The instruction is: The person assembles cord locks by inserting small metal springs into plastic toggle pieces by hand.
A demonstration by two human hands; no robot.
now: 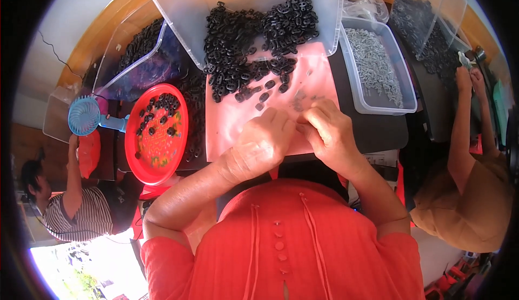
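Close together over the near part of a pink sheet (224, 138) are my left hand (267, 132) and my right hand (328, 130). Both have curled fingers, with the fingertips meeting between them. Whatever they pinch is hidden or too small to make out. Just beyond my knuckles, several small grey pieces (299, 101) lie scattered on the sheet. A large heap of small black oval pieces with holes (232, 40) spreads from a clear plastic bin (178, 21) onto the sheet. A few loose black ovals (270, 85) lie nearest my left hand.
At left, a red oval tray (130, 154) holds black pieces beside a blue handheld fan (85, 115). A clear tub (373, 108) of small grey pieces stands at right. Another clear bin (162, 35) is at the far left. People work on both sides.
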